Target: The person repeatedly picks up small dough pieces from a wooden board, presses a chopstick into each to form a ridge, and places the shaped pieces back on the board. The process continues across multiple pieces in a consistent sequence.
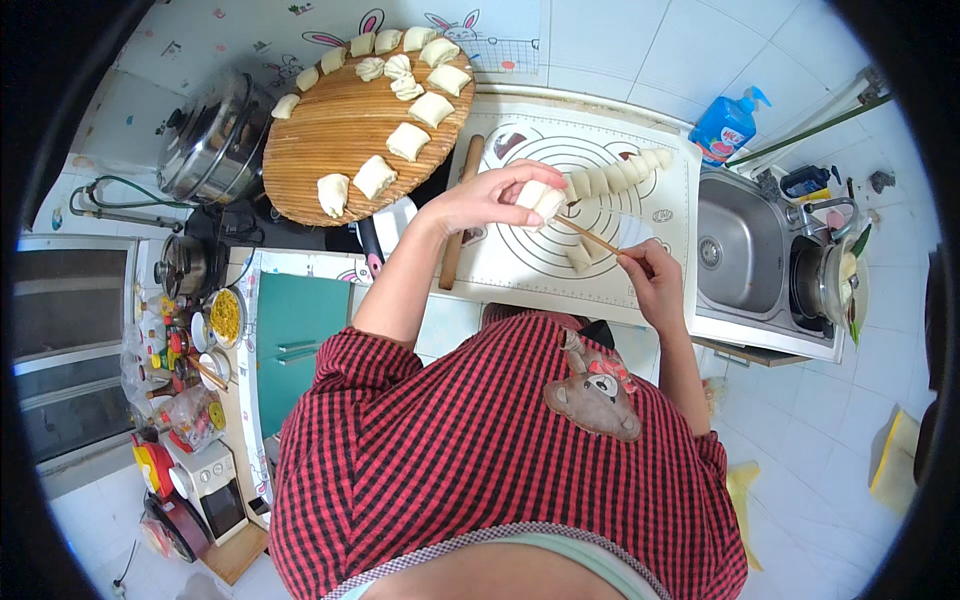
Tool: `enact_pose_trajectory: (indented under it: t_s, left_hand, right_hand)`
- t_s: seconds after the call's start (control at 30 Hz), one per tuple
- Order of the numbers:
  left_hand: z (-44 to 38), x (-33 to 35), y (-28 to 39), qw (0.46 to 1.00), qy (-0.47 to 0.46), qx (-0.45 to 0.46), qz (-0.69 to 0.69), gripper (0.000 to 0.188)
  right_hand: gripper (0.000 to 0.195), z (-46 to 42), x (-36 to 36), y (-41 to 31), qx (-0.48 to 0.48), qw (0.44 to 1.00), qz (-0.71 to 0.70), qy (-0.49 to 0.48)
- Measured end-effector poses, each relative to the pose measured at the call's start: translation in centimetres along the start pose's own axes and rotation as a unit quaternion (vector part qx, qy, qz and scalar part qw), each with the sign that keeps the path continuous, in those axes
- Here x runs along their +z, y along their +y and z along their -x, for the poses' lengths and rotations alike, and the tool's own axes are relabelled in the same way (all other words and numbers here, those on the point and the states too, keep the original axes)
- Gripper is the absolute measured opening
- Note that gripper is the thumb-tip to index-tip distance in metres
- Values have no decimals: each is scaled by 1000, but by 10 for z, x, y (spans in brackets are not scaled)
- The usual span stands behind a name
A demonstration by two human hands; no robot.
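Above the white pastry mat, my left hand grips a folded piece of dough between thumb and fingers. My right hand pinches a thin wooden chopstick, whose far tip reaches the underside of that dough. Behind the hands, a row of cut dough pieces runs diagonally over the mat. A couple more dough pieces lie below the chopstick. A wooden rolling pin rests at the mat's left side, partly hidden by my left forearm. Shaped and unshaped dough pieces sit on a round slatted wooden board.
To the right are a steel sink and a blue pump bottle. A lidded steel steamer pot stands left of the board. Further left are a bowl of yellow food, condiment bottles and a toaster oven.
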State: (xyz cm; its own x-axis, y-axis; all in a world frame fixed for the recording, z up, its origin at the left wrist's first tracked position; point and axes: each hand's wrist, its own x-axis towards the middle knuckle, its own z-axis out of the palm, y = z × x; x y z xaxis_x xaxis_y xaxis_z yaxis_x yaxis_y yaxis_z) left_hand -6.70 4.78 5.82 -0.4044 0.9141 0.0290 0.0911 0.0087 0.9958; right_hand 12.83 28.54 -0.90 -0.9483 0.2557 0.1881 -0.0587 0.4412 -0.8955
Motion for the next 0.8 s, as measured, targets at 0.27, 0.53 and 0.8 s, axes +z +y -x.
enact_pose_trajectory:
  t_s: [0.27,0.53,0.8]
  left_hand:
    - [-3,1,16,995,-11,-17,-94,56]
    - [-13,17,14,995,47,92,-13,45]
    - [-18,31,9,983,76,64,153,49]
  right_hand:
    - [8,4,10,-16,-8,998,-35,42]
    - [9,11,18,-13,15,990,-125,61]
    - [7,16,27,-14,17,973,-218,79]
